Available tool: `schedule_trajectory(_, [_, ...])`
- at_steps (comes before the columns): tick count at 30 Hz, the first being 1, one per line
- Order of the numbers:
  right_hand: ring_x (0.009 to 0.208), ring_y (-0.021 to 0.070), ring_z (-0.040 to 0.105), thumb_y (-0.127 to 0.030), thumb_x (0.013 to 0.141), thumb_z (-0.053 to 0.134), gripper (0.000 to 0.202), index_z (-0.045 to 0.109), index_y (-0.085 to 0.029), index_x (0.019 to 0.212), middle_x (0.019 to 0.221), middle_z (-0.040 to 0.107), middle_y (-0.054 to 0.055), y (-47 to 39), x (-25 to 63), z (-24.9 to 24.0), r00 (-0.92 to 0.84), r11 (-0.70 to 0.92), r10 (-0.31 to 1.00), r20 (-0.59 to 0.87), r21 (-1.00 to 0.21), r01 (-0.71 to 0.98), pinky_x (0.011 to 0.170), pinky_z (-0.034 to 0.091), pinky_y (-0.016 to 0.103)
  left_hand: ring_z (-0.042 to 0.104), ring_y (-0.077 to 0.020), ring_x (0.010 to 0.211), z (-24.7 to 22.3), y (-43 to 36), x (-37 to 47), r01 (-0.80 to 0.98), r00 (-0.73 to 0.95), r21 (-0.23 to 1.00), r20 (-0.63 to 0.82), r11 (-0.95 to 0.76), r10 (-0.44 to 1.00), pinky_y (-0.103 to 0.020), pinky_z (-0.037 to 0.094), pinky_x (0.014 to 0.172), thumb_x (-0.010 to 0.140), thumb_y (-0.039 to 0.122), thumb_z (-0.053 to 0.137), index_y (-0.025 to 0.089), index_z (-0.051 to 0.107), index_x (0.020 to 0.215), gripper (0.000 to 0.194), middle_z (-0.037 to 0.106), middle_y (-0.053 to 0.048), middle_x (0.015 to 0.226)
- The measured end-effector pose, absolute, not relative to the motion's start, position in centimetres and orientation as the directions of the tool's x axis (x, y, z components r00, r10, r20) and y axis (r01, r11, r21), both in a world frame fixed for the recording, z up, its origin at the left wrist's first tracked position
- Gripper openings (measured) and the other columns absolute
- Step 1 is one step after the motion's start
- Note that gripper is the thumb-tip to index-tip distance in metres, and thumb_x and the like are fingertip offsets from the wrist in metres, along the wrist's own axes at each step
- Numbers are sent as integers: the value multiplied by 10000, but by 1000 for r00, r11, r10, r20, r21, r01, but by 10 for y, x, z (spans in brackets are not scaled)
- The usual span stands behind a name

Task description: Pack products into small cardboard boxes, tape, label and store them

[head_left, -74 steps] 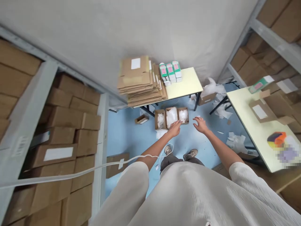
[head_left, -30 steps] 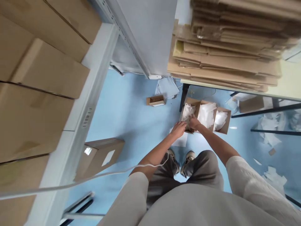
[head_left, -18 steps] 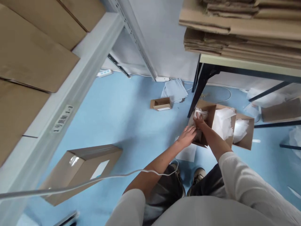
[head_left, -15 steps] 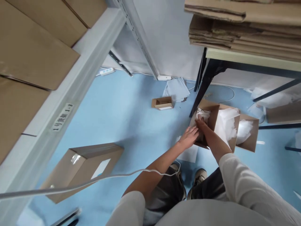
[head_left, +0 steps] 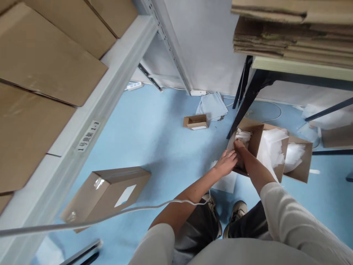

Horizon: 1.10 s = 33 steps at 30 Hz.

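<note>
So the person's bent over a row of three open cartons on the blue floor (head_left: 165, 147), partly under the desk (head_left: 303, 69), and both hands are at the left-hand carton (head_left: 256, 141). It's tilted a bit, with crumpled white paper (head_left: 243, 135) inside.

Right hand (head_left: 239, 144) is down in that carton, right by the paper and the left wall. Its fingertips are mostly hidden, so can't tell if the grip is pinching anything. Left hand (head_left: 226, 162) is at the outside of the same carton's left edge, fingers loosely bent; can't tell if that grip is closed on the cardboard either.

Middle carton (head_left: 281, 163) and right carton (head_left: 303, 168) sit just beside it, both stuffed with white sheets. Flattened cardboard (head_left: 289, 42) is stacked on the desk. Over to the left there's a small open box (head_left: 189, 122) near some pale sheets (head_left: 211, 106), plus a taped-up box (head_left: 114, 186) by the shelf (head_left: 82, 147) labelled "1-3". A white cable (head_left: 132, 209) runs across in front.
</note>
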State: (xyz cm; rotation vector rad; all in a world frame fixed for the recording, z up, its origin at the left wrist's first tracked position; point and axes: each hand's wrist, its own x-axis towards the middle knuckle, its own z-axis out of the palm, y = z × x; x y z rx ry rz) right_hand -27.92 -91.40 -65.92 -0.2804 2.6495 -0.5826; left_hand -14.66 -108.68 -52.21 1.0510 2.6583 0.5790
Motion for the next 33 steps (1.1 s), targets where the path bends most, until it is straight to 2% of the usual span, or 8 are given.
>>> schedule_trajectory(3, [1126, 340, 762, -166, 934, 678, 293, 834, -98, 1172, 1154, 784, 279, -908, -280, -627, -862, 941, -186, -472, -337, -19, 1061, 558, 440, 473, -315, 1543, -510, -1087, -148, 587, -715, 475, -75, 656, 695, -584, 318, 1323, 1021, 169, 581, 196, 715, 1326, 335, 655, -171, 1467])
schedule_trajectory(6, [1133, 309, 771, -126, 924, 667, 322, 844, -150, 1192, 1184, 808, 217, -900, -272, -583, -845, 957, -140, -516, -290, 19, 1044, 571, 383, 492, -316, 1522, -489, -1086, -148, 564, -711, 503, -108, 655, 695, -583, 340, 1310, 1029, 172, 564, 207, 711, 1327, 335, 656, -151, 1472])
schedule_trajectory(12, [1150, 292, 771, -89, 879, 649, 382, 857, -140, 1195, 1196, 824, 189, -888, -245, -496, -843, 951, -149, -517, -308, 21, 1019, 549, 306, 502, -325, 1491, -435, -1082, -145, 503, -740, 533, -143, 681, 658, -578, 375, 1267, 1019, 176, 579, 240, 698, 1360, 367, 637, -136, 1496])
schedule_trajectory(16, [1142, 294, 770, -76, 868, 603, 425, 864, -153, 1195, 1210, 824, 175, -882, -236, -450, -864, 952, -135, -486, -305, 23, 1025, 546, 310, 594, -303, 1331, -391, -1078, -143, 467, -752, 542, -172, 699, 636, -480, 458, 1170, 1022, 134, 538, 228, 701, 1335, 366, 696, -122, 1341])
schedule_trajectory(20, [1153, 288, 754, -58, 864, 564, 486, 848, -155, 1246, 1242, 815, 162, -874, -228, -409, -892, 948, -120, -435, -316, 26, 1038, 544, 314, 603, -310, 1251, -342, -1070, -136, 407, -809, 508, -185, 759, 557, -464, 476, 1114, 1043, 133, 502, 224, 689, 1269, 307, 684, -122, 1256])
schedule_trajectory(24, [1143, 283, 745, -57, 874, 560, 489, 838, -154, 1264, 1242, 806, 161, -868, -212, -368, -891, 936, -105, -441, -348, 62, 1043, 540, 315, 568, -340, 1275, -295, -1060, -126, 325, -869, 488, -184, 810, 460, -490, 465, 1116, 1058, 213, 540, 210, 651, 1270, 239, 633, -151, 1323])
schedule_trajectory(28, [1119, 279, 742, -90, 903, 574, 434, 844, -146, 1238, 1219, 799, 163, -863, -191, -317, -906, 922, -91, -413, -379, 80, 1040, 544, 310, 483, -386, 1412, -245, -1047, -116, 300, -885, 506, -169, 809, 434, -533, 410, 1178, 1042, 267, 591, 213, 554, 1472, 435, 534, -180, 1544])
schedule_trajectory(33, [1096, 265, 745, -111, 916, 567, 431, 845, -153, 1243, 1238, 783, 159, -855, -171, -244, -905, 911, -8, -425, -377, 169, 1007, 547, 293, 494, -411, 1415, -179, -1035, -107, 280, -897, 482, -175, 830, 405, -555, 414, 1175, 1057, 315, 585, 226, 495, 1585, 542, 507, -184, 1612])
